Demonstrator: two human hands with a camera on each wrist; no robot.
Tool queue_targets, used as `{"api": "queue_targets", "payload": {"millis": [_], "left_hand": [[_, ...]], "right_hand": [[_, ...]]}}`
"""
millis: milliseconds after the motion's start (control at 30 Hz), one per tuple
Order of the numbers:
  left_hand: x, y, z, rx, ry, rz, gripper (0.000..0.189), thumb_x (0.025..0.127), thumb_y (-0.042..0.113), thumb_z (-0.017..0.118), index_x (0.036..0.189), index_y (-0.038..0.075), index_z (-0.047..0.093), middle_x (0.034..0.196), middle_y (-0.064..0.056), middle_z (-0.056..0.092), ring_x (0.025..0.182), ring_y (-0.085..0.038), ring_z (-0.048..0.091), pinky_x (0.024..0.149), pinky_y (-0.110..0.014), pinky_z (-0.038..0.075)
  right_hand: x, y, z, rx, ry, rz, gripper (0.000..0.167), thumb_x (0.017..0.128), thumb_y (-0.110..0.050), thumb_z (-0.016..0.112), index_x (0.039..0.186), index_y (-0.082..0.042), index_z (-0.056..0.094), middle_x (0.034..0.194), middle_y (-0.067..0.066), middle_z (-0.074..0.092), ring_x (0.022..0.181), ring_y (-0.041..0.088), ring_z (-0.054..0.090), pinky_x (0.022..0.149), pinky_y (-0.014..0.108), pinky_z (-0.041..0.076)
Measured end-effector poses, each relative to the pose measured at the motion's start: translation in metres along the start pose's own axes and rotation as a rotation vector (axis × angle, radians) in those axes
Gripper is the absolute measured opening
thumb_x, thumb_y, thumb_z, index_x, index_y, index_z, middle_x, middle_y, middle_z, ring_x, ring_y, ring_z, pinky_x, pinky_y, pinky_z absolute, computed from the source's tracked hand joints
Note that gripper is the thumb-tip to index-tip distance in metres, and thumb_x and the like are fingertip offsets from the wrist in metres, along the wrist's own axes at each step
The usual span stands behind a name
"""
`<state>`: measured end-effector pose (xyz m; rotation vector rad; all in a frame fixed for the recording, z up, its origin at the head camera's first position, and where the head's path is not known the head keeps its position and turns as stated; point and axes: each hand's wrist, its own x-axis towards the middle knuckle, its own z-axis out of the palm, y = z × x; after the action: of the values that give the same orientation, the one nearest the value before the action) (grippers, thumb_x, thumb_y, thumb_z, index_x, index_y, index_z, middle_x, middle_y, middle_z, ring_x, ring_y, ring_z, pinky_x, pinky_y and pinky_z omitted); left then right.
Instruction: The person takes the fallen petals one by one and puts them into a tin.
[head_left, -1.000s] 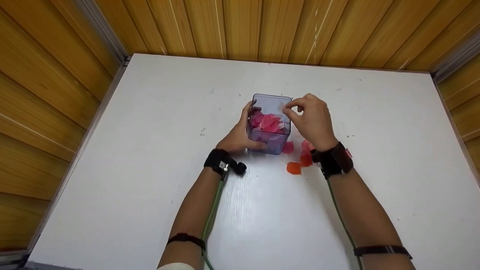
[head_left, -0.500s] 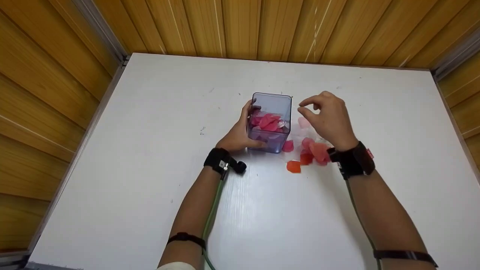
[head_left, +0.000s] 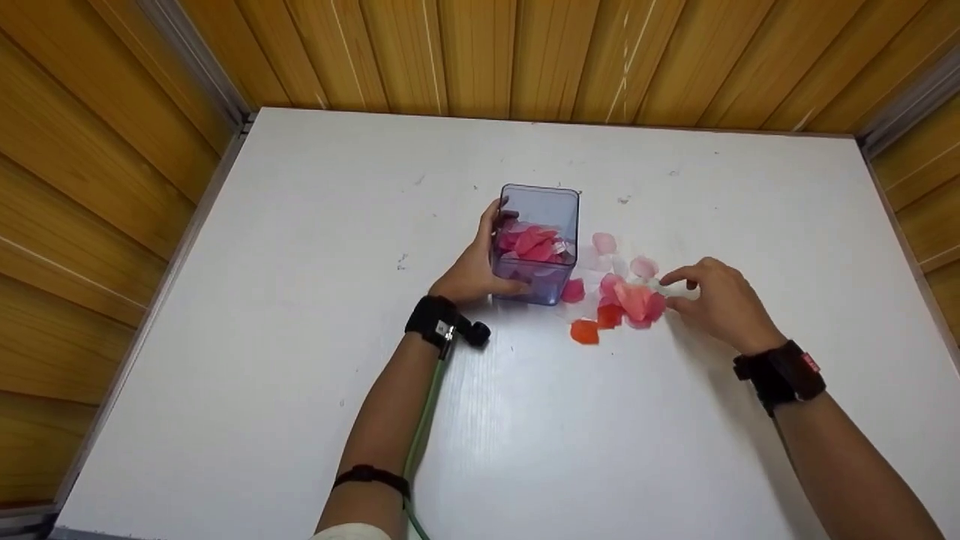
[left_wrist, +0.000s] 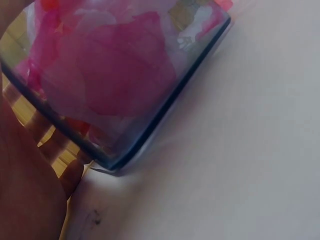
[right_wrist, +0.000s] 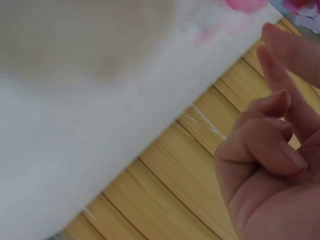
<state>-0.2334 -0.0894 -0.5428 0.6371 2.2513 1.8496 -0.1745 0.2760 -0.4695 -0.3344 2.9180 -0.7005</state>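
Observation:
My left hand (head_left: 469, 274) holds a clear bluish plastic box (head_left: 541, 204) by its left side, thumb across the near wall. Inside lie pink fabric-like petals (head_left: 534, 244), also visible through the box wall (left_wrist: 150, 132) in the left wrist view. Right of the box, loose petals are scattered on the table: an orange one (head_left: 585, 332), a coral one (head_left: 634, 300) and pale pink ones (head_left: 604, 242). At the right edge of this pile is my right hand (head_left: 720, 306), thumb and forefinger apart. No petal shows between those fingertips in the right wrist view (right_wrist: 280, 150).
A white table (head_left: 300, 300) carries everything, with a few small dark marks on its surface. Wood-look panels (head_left: 480, 60) stand behind it and at both sides. A green cable (head_left: 427, 420) runs along the left forearm.
My right hand has moved from the box's opening rightward and down to the loose petals. Its thumb and forefinger have parted, and more of the pile shows. My left hand keeps its hold on the box.

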Motion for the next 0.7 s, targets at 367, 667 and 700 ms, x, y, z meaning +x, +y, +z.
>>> {"api": "queue_targets", "payload": {"millis": [367, 667, 700], "left_hand": [[0.000, 0.001, 0.000, -0.008, 0.006, 0.004, 0.138, 0.065, 0.029, 0.097, 0.164, 0.027, 0.001, 0.160, -0.001, 0.030, 0.147, -0.012, 0.030, 0.123, -0.039, 0.024], [0.000, 0.000, 0.001, 0.022, 0.003, -0.015, 0.138, 0.065, 0.032, 0.096, 0.165, 0.025, 0.000, 0.161, -0.002, 0.030, 0.147, -0.013, 0.030, 0.123, -0.039, 0.025], [0.000, 0.000, 0.001, 0.020, 0.005, -0.013, 0.138, 0.065, 0.031, 0.096, 0.164, 0.025, 0.000, 0.161, -0.002, 0.030, 0.147, -0.013, 0.030, 0.123, -0.039, 0.025]], "right_hand": [[-0.006, 0.001, -0.002, 0.081, 0.021, -0.017, 0.012, 0.094, -0.015, 0.077, 0.102, -0.006, 0.080, 0.095, 0.013, 0.063, 0.092, 0.032, 0.053, 0.074, 0.042, 0.045], [-0.006, -0.040, -0.016, 0.199, 0.326, -0.146, 0.008, 0.093, -0.008, 0.078, 0.098, -0.002, 0.078, 0.084, 0.010, 0.059, 0.080, 0.022, 0.045, 0.070, 0.027, 0.035], [-0.004, -0.048, -0.016, 0.218, 0.362, -0.153, 0.008, 0.093, -0.007, 0.078, 0.099, -0.001, 0.077, 0.084, 0.011, 0.059, 0.080, 0.020, 0.045, 0.071, 0.025, 0.036]]}}
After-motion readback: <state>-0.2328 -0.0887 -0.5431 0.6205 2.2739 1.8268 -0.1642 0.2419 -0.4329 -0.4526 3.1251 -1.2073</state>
